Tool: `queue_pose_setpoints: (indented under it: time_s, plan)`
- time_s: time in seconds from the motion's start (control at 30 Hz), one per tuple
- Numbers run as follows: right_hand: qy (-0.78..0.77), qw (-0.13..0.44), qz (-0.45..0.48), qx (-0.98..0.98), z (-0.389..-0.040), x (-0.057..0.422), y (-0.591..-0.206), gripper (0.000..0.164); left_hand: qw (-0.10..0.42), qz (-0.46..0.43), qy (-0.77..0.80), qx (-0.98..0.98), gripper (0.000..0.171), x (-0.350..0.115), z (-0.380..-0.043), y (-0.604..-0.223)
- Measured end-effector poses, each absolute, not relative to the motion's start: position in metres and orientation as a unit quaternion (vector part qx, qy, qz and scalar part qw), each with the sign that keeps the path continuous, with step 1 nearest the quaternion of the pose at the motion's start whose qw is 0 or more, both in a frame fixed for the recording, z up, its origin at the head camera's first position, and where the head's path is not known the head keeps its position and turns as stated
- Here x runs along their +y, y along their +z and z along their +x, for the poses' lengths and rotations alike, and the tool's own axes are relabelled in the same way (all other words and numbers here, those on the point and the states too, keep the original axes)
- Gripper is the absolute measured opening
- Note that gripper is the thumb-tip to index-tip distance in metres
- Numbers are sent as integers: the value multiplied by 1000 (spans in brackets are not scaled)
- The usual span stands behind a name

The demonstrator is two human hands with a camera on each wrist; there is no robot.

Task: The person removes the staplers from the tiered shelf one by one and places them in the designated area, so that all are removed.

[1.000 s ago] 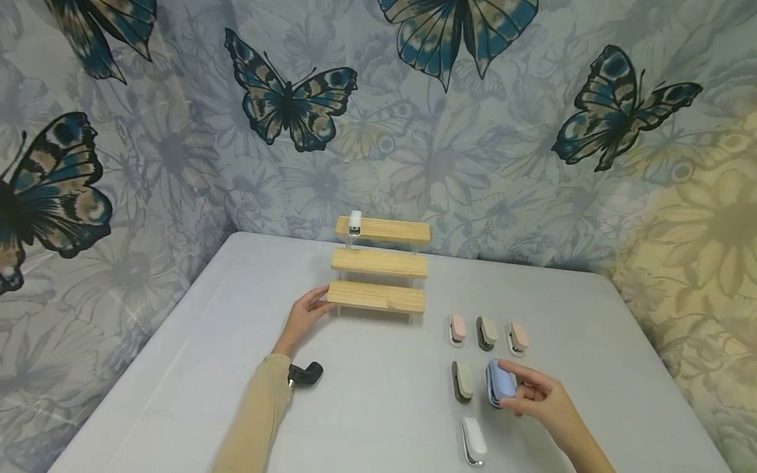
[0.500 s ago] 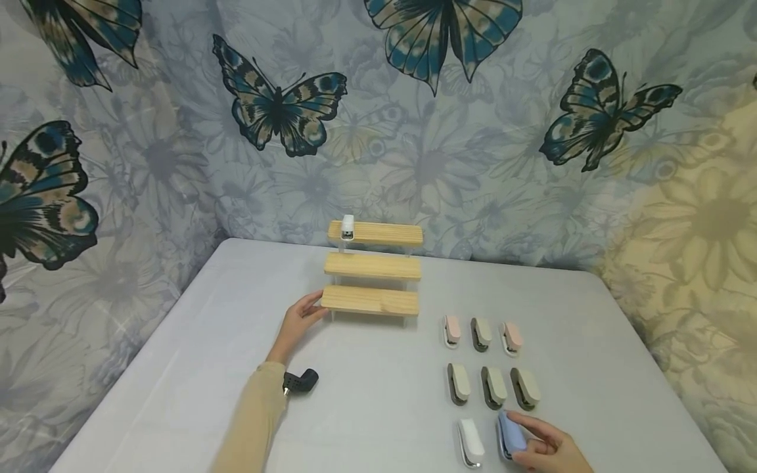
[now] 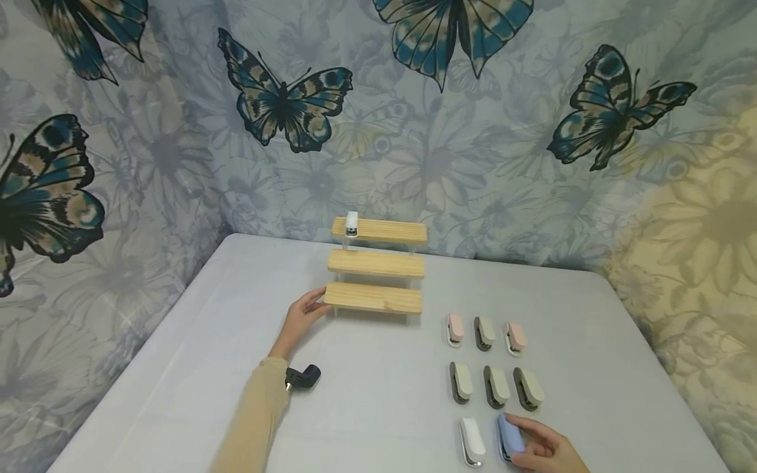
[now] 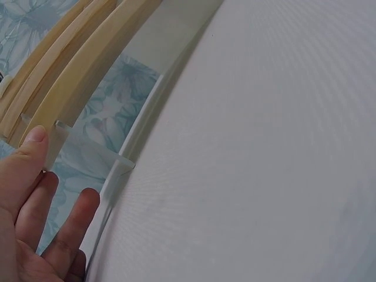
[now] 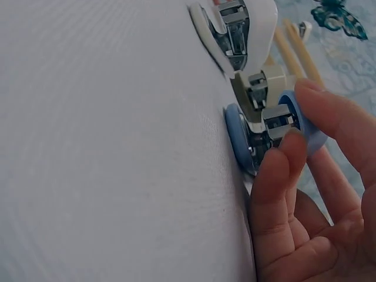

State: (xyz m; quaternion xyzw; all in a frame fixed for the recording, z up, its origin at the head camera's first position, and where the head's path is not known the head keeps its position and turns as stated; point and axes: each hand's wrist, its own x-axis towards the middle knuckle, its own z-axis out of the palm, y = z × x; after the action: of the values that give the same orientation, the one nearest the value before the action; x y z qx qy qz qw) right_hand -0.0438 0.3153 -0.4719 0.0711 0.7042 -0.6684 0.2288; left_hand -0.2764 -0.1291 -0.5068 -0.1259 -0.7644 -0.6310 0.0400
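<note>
My left hand [image 3: 303, 322] pinches the left end of the lowest board of a three-tier wooden display stand [image 3: 375, 299]; in the left wrist view its thumb [image 4: 37, 134] presses the board's end. At the front right, my right hand [image 3: 547, 447] pinches a blue stapler [image 3: 508, 435] between thumb and fingers. The right wrist view shows the blue stapler [image 5: 238, 138] from its end, its base at the table surface. Just left of it lies a white stapler [image 3: 472, 441]. Behind them is a row of grey-green staplers [image 3: 497, 386].
Farther back are a pink stapler [image 3: 455, 328], a grey-green stapler [image 3: 484, 332] and another pink stapler [image 3: 516, 337]. A small white stapler [image 3: 351, 224] stands on the stand's top board. The white-covered table [image 3: 367, 387] meets a butterfly-patterned wall [image 3: 437, 151].
My right hand has brought the blue stapler toward the front edge, beside the white one. The middle-row grey-green staplers it covered now show. My left hand stays at the stand.
</note>
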Motion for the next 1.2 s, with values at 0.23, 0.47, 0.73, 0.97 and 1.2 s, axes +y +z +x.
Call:
queue_pose_setpoints:
  time_s: [0.23, 0.47, 0.73, 0.97, 1.2]
  plan:
    - [-678, 260, 26, 687, -43, 320, -473, 47, 34, -104, -630, -769, 49, -128, -278, -506]
    - [-591, 196, -75, 779, -46, 321, -469, 45, 36, -110, -627, -771, 51, -129, -281, -507]
    - [-519, 172, -132, 827, -53, 321, -460, 43, 38, -111, -629, -768, 50, -131, -279, -508]
    - [-496, 151, -157, 841, -57, 320, -440, 43, 36, -116, -627, -769, 52, -130, -278, -508]
    - [-521, 70, -235, 818, -79, 315, -410, 54, 40, -122, -633, -764, 51, -130, -279, -509]
